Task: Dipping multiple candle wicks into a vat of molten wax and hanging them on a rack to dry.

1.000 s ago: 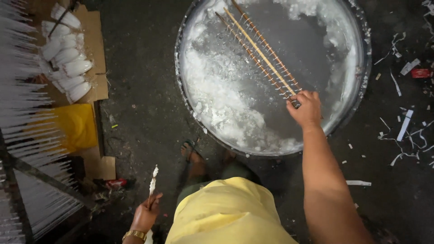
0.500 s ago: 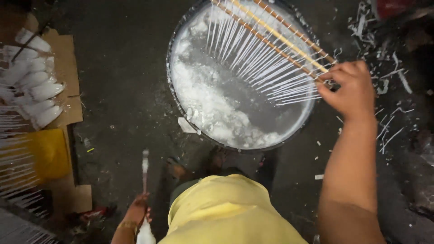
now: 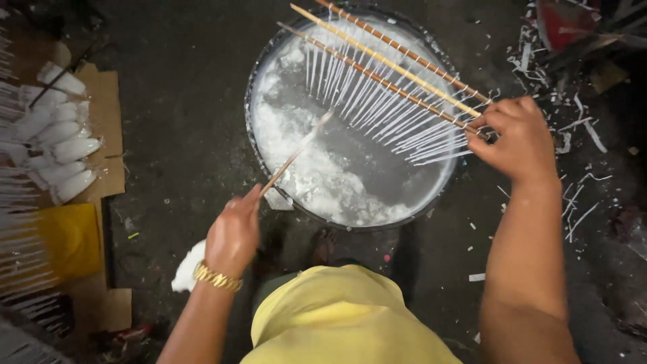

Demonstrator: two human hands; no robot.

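Note:
A round metal basin point(image 3: 251, 101) of grey liquid with white crusted flakes stands on the dark floor in front of me. My right hand point(image 3: 515, 138) grips the near end of a wooden rack point(image 3: 384, 64) of three long sticks, held over the basin. Many thin white-coated strands point(image 3: 377, 108) hang from the rack. My left hand point(image 3: 232, 232), with a gold bracelet, holds a thin stick point(image 3: 296, 154) whose white tip reaches out over the basin. A white lump point(image 3: 189, 266) lies by my left wrist.
At the left, white coated pieces point(image 3: 57, 145) lie on brown cardboard point(image 3: 104, 121), beside a yellow cloth point(image 3: 67, 239) and rows of white sticks point(image 3: 17, 269). White scraps point(image 3: 573, 141) litter the floor at the right. My yellow shirt point(image 3: 337, 317) fills the bottom.
The rack has been lifted out of the basin, so its white strands now hang in view. My left hand has come up from the floor and points its stick over the basin.

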